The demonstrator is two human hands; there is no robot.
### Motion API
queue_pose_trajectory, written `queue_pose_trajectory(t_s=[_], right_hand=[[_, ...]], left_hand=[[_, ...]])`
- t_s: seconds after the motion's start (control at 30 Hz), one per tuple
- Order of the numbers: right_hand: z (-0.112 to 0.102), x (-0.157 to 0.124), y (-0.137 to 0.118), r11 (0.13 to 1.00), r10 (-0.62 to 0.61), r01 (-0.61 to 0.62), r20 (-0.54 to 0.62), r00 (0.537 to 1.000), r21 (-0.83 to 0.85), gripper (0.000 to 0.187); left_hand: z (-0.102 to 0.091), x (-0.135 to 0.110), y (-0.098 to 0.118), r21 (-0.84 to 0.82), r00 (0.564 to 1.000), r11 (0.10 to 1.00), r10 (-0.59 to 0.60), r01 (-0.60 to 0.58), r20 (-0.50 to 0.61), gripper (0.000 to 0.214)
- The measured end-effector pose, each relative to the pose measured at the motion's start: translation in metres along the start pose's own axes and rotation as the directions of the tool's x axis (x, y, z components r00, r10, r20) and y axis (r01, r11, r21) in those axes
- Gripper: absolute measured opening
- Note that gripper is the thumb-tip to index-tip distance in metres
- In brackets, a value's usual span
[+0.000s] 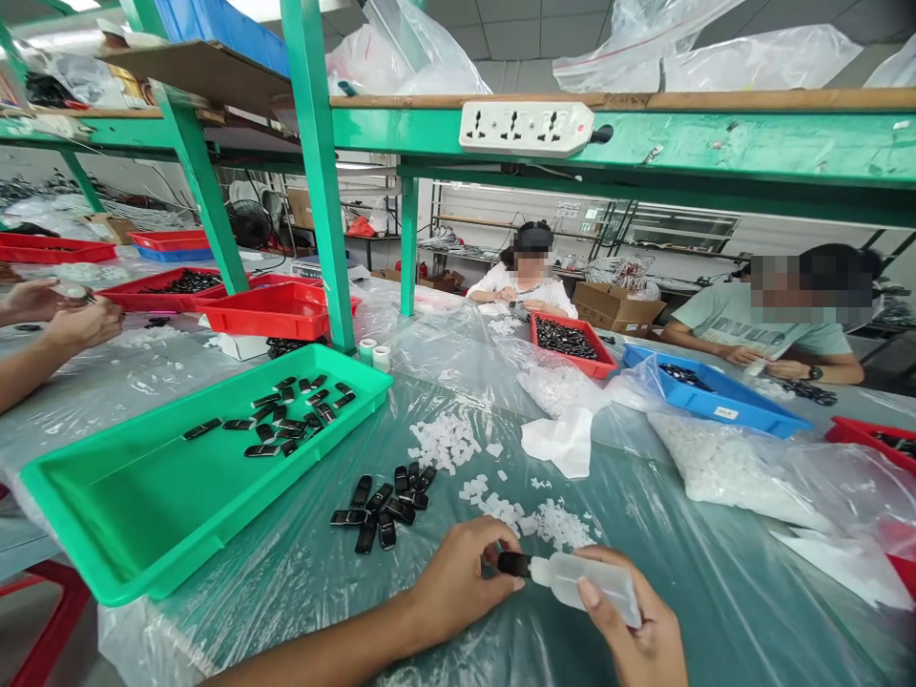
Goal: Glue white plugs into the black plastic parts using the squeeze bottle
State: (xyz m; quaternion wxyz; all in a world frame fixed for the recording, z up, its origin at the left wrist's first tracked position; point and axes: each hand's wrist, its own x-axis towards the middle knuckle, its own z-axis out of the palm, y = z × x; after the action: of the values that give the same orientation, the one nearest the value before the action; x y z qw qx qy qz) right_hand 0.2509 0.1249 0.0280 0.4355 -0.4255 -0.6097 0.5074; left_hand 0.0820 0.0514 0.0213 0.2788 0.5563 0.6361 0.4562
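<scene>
Between the thumb and fingers of my left hand (465, 577) is a small black plastic casing (513, 563). My right hand (636, 611) grips a translucent white squeeze bottle (593, 584), lying nearly level, its nozzle end at the casing's right end. Whether the tip goes inside the casing I cannot tell. To the left of my left hand lies a loose pile of black casings (386, 506). Just beyond my hands are small white pieces (558, 523), with another heap of white pieces (444, 442) farther back.
A long green tray (236, 544) with several black casings stands at the left. White paper (562, 444) and a bag of white pieces (737, 468) lie to the right. A green shelf post (315, 191) rises behind the tray. Other people sit around the plastic-covered table.
</scene>
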Motion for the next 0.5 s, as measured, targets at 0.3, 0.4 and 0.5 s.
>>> queue_pose_trajectory(t_s=[0.3, 0.4, 0.5], right_hand=[[-0.0013, 0.0032, 0.0067, 0.989, -0.143, 0.144, 0.022, 0.989, -0.034, 0.029], [-0.0033, 0.0054, 0.0082, 0.988, -0.141, 0.143, 0.036, 0.989, -0.05, 0.03], [-0.003, 0.0051, 0.0062, 0.992, -0.111, 0.111, 0.001, 0.994, -0.066, 0.032]], left_hand=[[0.0009, 0.0003, -0.0009, 0.001, 0.997, 1.0, -0.015, 0.015, 0.075, 0.021], [-0.0006, 0.0005, -0.0001, 0.005, 0.997, 1.0, 0.001, -0.002, 0.083, 0.023], [0.0, -0.0001, -0.0019, 0.006, 0.997, 1.0, 0.021, -0.022, 0.074, 0.022]])
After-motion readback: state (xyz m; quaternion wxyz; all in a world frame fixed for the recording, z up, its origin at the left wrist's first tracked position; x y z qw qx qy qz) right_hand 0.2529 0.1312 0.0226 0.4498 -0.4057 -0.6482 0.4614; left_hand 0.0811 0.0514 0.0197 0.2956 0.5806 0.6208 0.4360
